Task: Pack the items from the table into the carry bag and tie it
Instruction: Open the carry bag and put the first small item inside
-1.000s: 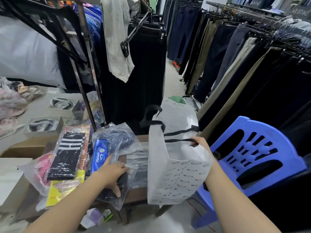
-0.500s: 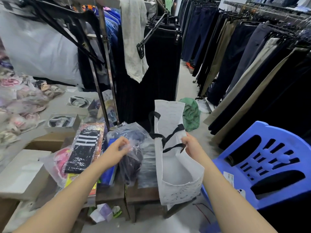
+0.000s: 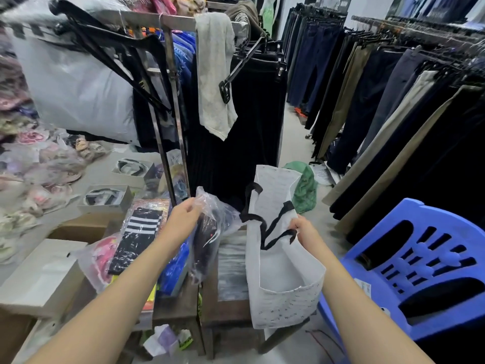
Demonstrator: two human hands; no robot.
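My right hand (image 3: 304,231) grips the near rim of a white printed carry bag (image 3: 283,274) with black strap handles and holds its mouth wide. The bag stands at the right end of a small dark wooden table (image 3: 225,308). My left hand (image 3: 183,216) pinches the top of a clear plastic packet (image 3: 210,232) with a dark garment inside, lifted off the table just left of the bag. On the table lie a packet of black socks with white stripes (image 3: 139,237), a blue packet (image 3: 175,269), a pink item in plastic (image 3: 101,256) and a flat clear-wrapped packet (image 3: 232,261).
A blue plastic chair (image 3: 420,264) stands close on the right. A metal clothes rack (image 3: 173,106) with black hangers and dark garments rises behind the table. Trousers hang along the right aisle. White boxes (image 3: 39,277) and bagged goods crowd the left. A green bag (image 3: 304,187) lies on the floor.
My left hand has picked the plastic-wrapped dark garment up off the table and raised it toward the bag. My right hand has pulled the bag's mouth wider.
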